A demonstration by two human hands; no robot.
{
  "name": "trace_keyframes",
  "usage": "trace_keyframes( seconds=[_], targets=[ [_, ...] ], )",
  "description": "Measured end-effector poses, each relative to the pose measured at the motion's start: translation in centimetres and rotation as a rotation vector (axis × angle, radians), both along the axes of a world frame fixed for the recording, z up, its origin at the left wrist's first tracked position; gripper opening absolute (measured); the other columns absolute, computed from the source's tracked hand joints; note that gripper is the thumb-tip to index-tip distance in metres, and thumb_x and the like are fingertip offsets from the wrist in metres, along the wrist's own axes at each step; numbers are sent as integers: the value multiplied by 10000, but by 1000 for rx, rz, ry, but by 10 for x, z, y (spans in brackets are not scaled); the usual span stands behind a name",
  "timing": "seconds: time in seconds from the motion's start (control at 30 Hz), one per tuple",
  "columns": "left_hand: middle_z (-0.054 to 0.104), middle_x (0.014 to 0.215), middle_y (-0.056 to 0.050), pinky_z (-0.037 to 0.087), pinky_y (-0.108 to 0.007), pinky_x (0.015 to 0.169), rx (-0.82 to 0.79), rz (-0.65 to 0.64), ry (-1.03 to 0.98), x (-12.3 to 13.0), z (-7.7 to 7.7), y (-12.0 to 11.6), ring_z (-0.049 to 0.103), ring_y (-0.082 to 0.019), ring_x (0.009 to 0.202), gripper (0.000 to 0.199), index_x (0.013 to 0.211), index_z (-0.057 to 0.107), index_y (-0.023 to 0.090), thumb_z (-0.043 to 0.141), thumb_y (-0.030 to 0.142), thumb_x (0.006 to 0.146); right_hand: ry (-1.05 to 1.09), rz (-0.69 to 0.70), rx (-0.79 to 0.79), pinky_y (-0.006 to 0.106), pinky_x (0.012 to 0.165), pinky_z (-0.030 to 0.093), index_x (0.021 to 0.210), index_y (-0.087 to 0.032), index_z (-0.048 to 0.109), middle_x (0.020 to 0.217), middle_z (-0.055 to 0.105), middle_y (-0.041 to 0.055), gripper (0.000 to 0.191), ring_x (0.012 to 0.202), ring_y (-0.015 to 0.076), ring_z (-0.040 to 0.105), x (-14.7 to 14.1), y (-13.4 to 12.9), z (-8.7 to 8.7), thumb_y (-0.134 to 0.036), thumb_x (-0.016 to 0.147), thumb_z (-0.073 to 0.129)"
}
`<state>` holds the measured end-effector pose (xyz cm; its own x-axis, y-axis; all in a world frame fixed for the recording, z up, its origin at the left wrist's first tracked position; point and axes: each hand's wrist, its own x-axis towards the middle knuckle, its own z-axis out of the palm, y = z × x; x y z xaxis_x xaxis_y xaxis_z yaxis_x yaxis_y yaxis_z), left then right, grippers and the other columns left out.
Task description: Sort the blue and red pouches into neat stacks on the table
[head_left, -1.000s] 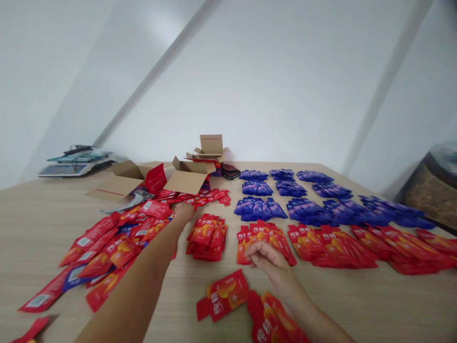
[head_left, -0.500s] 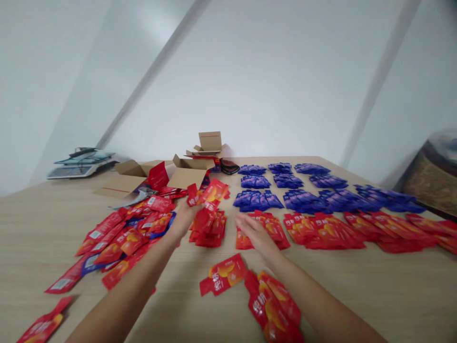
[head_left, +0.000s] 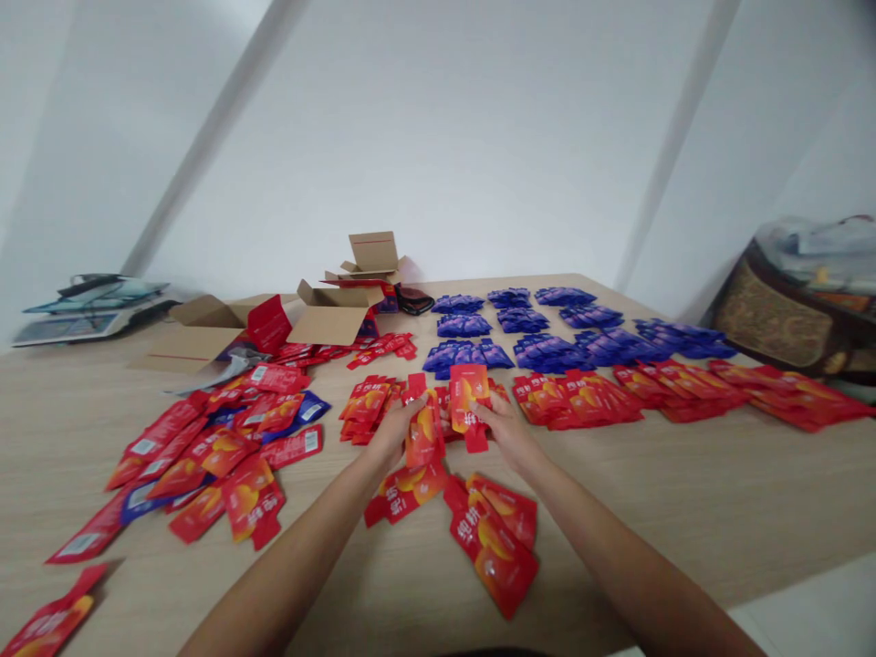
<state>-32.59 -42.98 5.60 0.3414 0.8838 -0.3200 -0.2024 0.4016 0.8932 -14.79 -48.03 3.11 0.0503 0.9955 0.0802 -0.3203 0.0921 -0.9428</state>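
My left hand (head_left: 395, 427) is closed on a red pouch (head_left: 425, 432) with orange fruit printed on it. Beside it, my right hand (head_left: 507, 429) grips another red pouch (head_left: 469, 397), held up with its narrow end pointing down. Both hands are over the middle of the table, close together. Just below them lie a single red pouch (head_left: 414, 489) and a couple of overlapping red pouches (head_left: 494, 538). To the left of my left hand is a small red stack (head_left: 366, 408). A row of fanned red pouches (head_left: 578, 399) stretches away to the right of my right hand.
A loose heap of red and blue pouches (head_left: 225, 456) covers the left side. Rows of blue-purple pouches (head_left: 524, 319) lie farther back. Open cardboard boxes (head_left: 335, 319), a scale (head_left: 88, 319) and a patterned bag (head_left: 780, 310) stand around the edges.
My view has turned to the right. My left hand has come in towards my right hand, which now holds a red pouch instead of resting by the row with fingers stretched.
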Motion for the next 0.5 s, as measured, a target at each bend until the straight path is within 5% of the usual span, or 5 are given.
trace_keyframes(
  seconds=[0.1,0.3,0.4,0.5],
  targets=[
    [717,692,-56,570,-287,585,-9,37,15,5,9,2,693,-194,598,150,938,623,151,580,266,853,-453,170,175,319,762,478,993,-195,641,962,695,17,279,859,201,630,21,-6,18,-263,727,590],
    [728,771,-74,570,-299,665,-186,-271,-13,31,19,-8,708,-223,754,413,999,632,152,512,526,872,-1574,239,582,361,795,399,808,-147,648,850,665,99,152,820,237,578,17,-9,66,-156,712,530],
    [724,822,-84,572,-315,705,-231,-291,-117,43,19,-12,704,-230,805,546,1003,624,130,465,629,849,-1754,185,737,403,887,350,923,-111,632,955,632,143,228,937,270,533,6,0,72,-168,717,552],
    [719,863,-102,574,-325,731,-182,-271,-199,45,12,-11,705,-222,805,530,1017,611,106,467,594,868,-1715,-15,784,436,989,279,1079,-120,589,1152,552,150,340,1112,298,433,7,8,67,-178,744,568]
  ],
)
